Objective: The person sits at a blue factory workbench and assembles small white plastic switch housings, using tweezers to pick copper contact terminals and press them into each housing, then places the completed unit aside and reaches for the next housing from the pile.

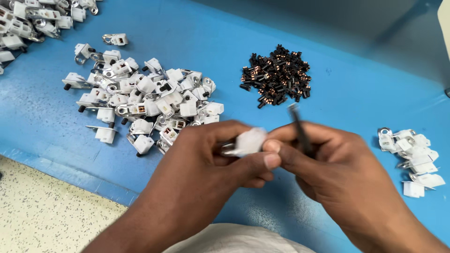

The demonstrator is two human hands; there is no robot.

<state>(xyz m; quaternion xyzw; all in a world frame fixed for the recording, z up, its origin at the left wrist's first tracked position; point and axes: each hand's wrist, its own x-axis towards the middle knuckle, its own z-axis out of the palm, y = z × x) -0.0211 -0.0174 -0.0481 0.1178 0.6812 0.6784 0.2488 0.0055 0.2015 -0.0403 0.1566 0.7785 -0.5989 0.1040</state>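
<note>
The left hand (220, 154) pinches a small white plastic part (248, 142). The right hand (323, 159) grips a thin dark tool (300, 129) beside it. Both are above the blue bench (356, 84), between white part piles (145, 100) and little black pieces (276, 75).

Blue flat work table (356, 89) carries four groups of parts. Large pile of white plastic housings with metal lugs (145, 100) lies left of centre. Heap of small black and copper components (276, 75) lies right of that pile, well apart from it, toward the far side. Small cluster of white plastic housings (415, 157) lies near the right edge. Further white housings (33, 21) sit at the far left corner.

Left hand (220, 159) and right hand (318, 164) meet near the table's front, between the large pile and the small cluster. White plastic housing (248, 142) sits in the left fingers; thin dark tool (300, 131) stands in the right hand, just beside the housing. Speckled cream floor (42, 206) lies below the table's front left edge.
</note>
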